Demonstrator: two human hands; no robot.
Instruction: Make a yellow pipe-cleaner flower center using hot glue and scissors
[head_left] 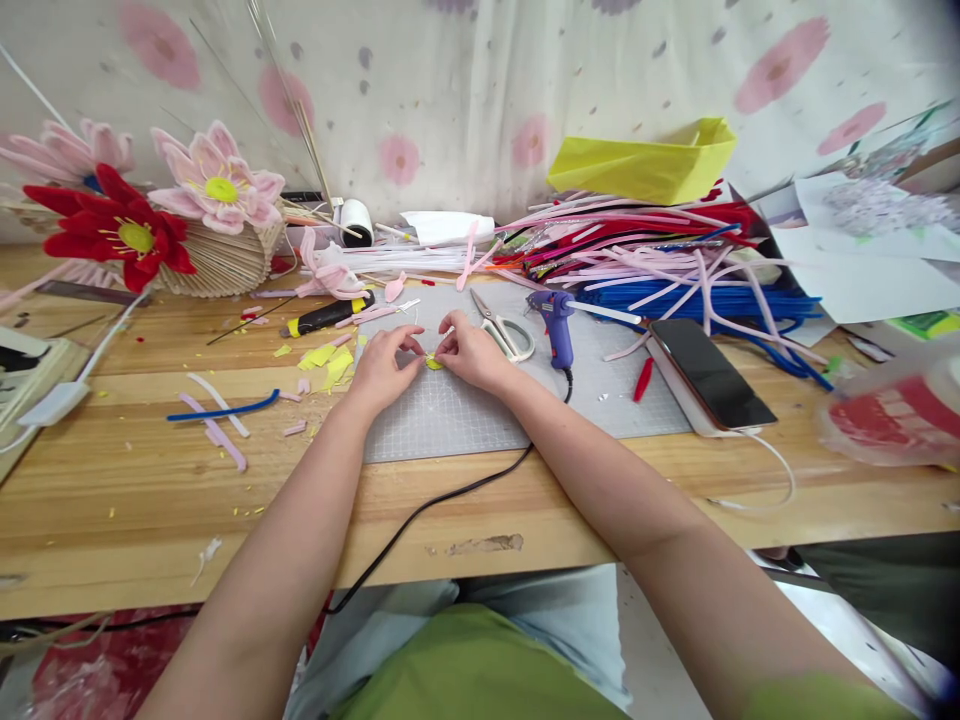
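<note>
Right of you: dark-screened phone [712, 372] lying face up, white cable [793, 480] curling just beside it, red-labelled cup [896, 418] farther right. Ahead of you: flower-print curtain [457, 90].

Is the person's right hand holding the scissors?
No, the right hand is at a small yellow piece, while the scissors lie on the grey mat.

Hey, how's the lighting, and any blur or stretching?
Head view: bright, fairly even light with soft shadows; head view: the plastic cup at the right edge looks stretched and soft, likely from the wide lens; head view: the yellow piece between the left hand and right hand is too small for fine detail.
</note>
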